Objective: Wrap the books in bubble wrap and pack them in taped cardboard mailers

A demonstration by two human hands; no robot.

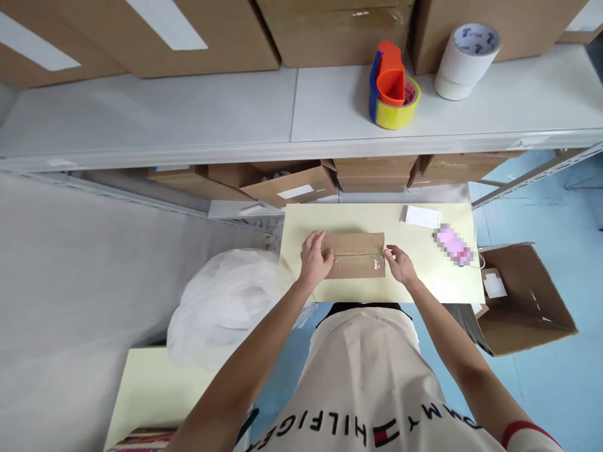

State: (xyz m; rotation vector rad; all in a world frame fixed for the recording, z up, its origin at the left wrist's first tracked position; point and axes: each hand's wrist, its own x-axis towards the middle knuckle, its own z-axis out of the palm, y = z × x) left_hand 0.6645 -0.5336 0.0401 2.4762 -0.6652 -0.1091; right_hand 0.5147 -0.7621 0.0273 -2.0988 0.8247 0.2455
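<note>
A small flat cardboard box (355,256) lies on the pale yellow table, with a seam along its length and glossy clear tape near its right end. My left hand (315,258) is closed round the box's left end, thumb on top. At the opposite end, my right hand (400,263) has its fingers bent and pinched together at the box's right edge. Whether a bit of tape is between those fingertips is too small to tell.
On the table (348,216) are a white box (423,217) and a blurred pink item (453,245). A shelf (211,119) ahead bears a tape dispenser (394,94) and white tape rolls (467,59). An open carton (532,307) stands right; a white plastic bag (226,301) lies left.
</note>
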